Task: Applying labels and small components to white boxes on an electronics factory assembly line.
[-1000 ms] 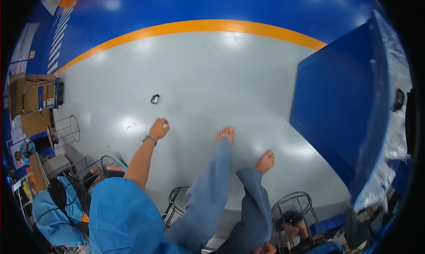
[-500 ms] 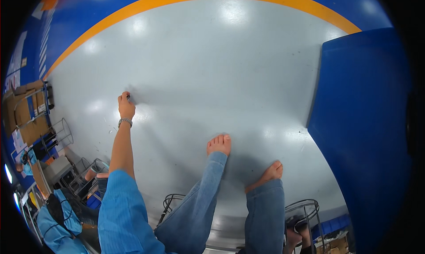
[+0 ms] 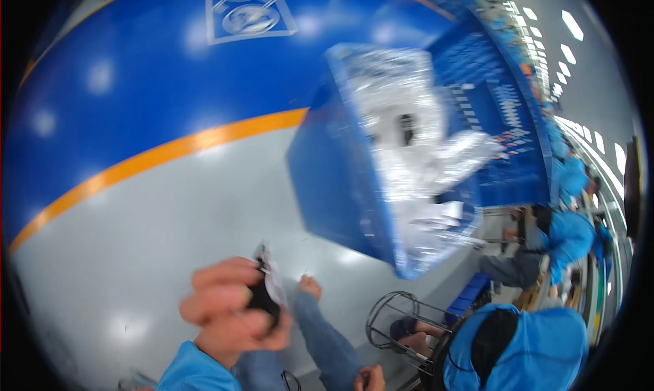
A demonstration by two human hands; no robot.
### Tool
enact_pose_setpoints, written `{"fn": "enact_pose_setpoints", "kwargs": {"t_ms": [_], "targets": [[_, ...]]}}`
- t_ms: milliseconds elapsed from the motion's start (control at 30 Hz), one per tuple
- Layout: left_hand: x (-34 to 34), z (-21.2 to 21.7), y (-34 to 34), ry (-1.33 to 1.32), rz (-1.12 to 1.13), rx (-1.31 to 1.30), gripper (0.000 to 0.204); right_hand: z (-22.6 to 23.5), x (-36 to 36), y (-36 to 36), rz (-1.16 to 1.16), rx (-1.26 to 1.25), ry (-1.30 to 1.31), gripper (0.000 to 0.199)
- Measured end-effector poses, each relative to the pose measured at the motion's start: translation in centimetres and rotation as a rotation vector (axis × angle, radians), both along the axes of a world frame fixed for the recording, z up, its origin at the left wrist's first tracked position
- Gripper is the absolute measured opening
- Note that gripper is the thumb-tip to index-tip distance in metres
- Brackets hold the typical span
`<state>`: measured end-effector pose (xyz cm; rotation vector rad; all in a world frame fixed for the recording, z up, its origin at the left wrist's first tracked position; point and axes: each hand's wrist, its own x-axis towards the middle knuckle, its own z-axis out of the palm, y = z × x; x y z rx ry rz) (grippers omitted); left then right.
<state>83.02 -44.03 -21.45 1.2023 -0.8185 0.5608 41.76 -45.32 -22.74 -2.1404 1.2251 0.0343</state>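
The left hand point(image 3: 231, 309), raised close to the camera and blurred, is closed around a small black object in a clear plastic bag point(image 3: 267, 292), whose crinkled edge sticks up above the fingers. Its blue sleeve point(image 3: 194, 370) enters from the lower edge. The right hand point(image 3: 371, 379) shows only partly at the bottom edge; whether it is spread or closed cannot be told.

Just beyond the left hand a bare foot point(image 3: 310, 287) rests on the grey floor point(image 3: 170, 214). An orange stripe point(image 3: 157, 156) divides the grey from a blue area bearing a white square sign point(image 3: 248, 11). To the right stands a big blue bin point(image 3: 354, 180) lined with clear plastic film. Below it sit a round wire stool point(image 3: 402, 323) and a person in blue point(image 3: 518, 350).
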Motion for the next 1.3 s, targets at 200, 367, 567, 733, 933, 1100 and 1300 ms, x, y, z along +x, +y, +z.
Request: {"fn": "enact_pose_setpoints", "kwargs": {"t_ms": [200, 367, 567, 733, 933, 1100, 1300], "targets": [[-1.7, 6.8, -14.6, -0.122, -0.204, 0.514, 0.037, -0.3, -6.3, 4.1, -0.080, -0.093, -0.032, 0.023], [-17.4, 8.5, -4.3, 0.096, -0.485, 0.418, 0.020, 9.0, -16.9, 9.9, -0.011, -0.211, 0.066, 0.032], [-42.2, 4.7, 5.4, 0.456, -1.261, 0.703, 0.019, 27.0, -30.9, 24.9, -0.742, -0.675, 0.596, 0.053], [-55.2, 14.5, 13.9, 0.302, -2.065, 0.757, 0.044, 28.1, -31.9, 45.4, -1.154, -0.326, 0.946, 0.088], [-63.8, 21.0, 18.0, -0.167, -2.248, 0.530, 0.041, 21.6, -26.8, 58.5, -1.513, -0.398, 0.710, 0.085], [-70.5, 19.3, 19.9, -0.665, -2.209, 0.370, 0.035, 21.7, -27.3, 56.7, -1.526, -0.518, 0.633, 0.078], [-73.5, 16.5, 18.1, -0.913, -1.808, 0.348, 0.034, 21.0, -26.4, 57.5, -1.628, -0.486, 0.638, 0.077]]}}
